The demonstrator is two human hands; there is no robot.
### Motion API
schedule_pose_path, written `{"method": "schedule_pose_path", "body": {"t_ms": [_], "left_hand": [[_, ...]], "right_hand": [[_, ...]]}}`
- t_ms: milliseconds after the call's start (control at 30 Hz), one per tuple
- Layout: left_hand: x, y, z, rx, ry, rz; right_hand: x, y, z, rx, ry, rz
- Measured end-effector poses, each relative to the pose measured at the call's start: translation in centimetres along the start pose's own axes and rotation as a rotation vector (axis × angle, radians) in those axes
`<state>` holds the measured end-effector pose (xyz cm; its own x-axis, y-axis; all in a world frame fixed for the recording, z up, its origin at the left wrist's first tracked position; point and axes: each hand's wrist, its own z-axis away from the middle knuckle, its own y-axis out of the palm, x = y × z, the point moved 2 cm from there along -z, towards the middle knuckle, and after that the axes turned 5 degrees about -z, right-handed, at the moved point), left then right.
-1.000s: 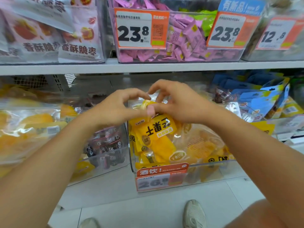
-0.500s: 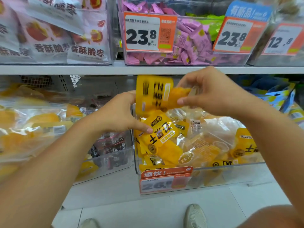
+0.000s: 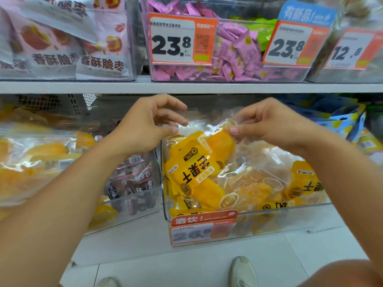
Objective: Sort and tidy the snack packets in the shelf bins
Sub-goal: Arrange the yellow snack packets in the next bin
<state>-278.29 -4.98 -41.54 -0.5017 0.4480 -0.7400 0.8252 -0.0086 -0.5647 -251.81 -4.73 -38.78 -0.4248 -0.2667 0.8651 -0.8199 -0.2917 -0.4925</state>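
Right hand, at 1 o'clock of frame centre: thumb and forefinger pinched together on the clear top edge of a yellow mango packet. Packet lying tilted on top of the heap inside the clear bin, printed face up, upper corner raised toward 1 o'clock.

Left hand, at 11 o'clock: fingers curled loosely and spread apart, gripping nothing visible; fingertips hovering just beside the packet's top-left corner, above the bin's left wall.

Neighbouring bin of dark packets at 9 o'clock, separated only by a thin wall. Price tag clipped to the bin front at 6 o'clock.

Probable hazards:
- Slipping of the slick film from a two-finger pinch, dropping the packet askew.
- Sliding of the heaped packets over the low front lip onto the floor, if disturbed.
- Spilling over into the dark-packet bin, caused by a leftward push.
- Tearing of the sealed edge under a sharp pull.
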Motion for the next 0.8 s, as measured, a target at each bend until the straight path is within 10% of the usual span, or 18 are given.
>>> {"method": "schedule_pose_path", "body": {"t_ms": [267,500,667,800], "left_hand": [[-1.2,1.8,0.0,-0.106,-0.110,0.248],[-0.7,1.2,1.1,0.093,0.009,-0.148],[-0.7,0.6,1.0,0.130,-0.014,-0.155],[-0.5,1.1,1.0,0.216,-0.001,-0.236]], "right_hand": [[1.6,5.7,-1.7,-0.013,-0.156,0.456],[2.4,5.3,-2.7,-0.178,-0.093,0.044],[-0.8,3.3,-2.9,0.155,0.127,0.789],[-0.5,3.4,-3.1,0.035,0.025,0.551]]}}
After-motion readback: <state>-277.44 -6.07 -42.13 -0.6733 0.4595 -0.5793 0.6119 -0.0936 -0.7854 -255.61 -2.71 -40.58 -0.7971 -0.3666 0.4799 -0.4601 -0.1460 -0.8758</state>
